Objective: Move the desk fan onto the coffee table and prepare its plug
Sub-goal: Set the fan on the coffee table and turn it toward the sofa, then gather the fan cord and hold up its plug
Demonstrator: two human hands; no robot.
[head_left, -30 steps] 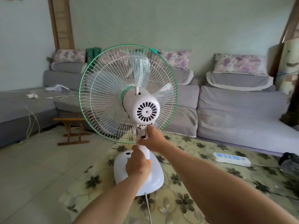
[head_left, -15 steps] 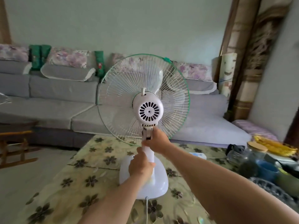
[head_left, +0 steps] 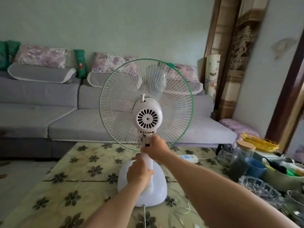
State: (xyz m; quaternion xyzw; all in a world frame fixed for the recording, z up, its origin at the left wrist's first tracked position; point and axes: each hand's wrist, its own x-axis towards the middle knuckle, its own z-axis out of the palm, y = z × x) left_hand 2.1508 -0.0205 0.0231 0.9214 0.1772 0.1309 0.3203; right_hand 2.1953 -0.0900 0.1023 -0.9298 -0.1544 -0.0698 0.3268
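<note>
A white desk fan (head_left: 147,118) with a green-rimmed wire cage stands upright, its back toward me, over the coffee table (head_left: 79,181) with the flowered cloth. My right hand (head_left: 156,149) grips the top of the fan's neck just under the motor housing. My left hand (head_left: 139,173) is wrapped around the white stem lower down, above the oval base (head_left: 158,186). Whether the base touches the cloth is unclear. A white cord (head_left: 144,214) runs from the back of the base toward me; its plug is out of sight.
A white power strip (head_left: 189,158) lies on the table behind the fan. Jars, a blue cup, bowls and a yellow basket (head_left: 259,143) crowd the table's right end. A grey sofa (head_left: 65,116) runs along the far wall, with floor at the left.
My view and the fan swung to the right along the table; the wooden stool left the frame and the cluttered right end of the table came in. Both hands kept their hold.
</note>
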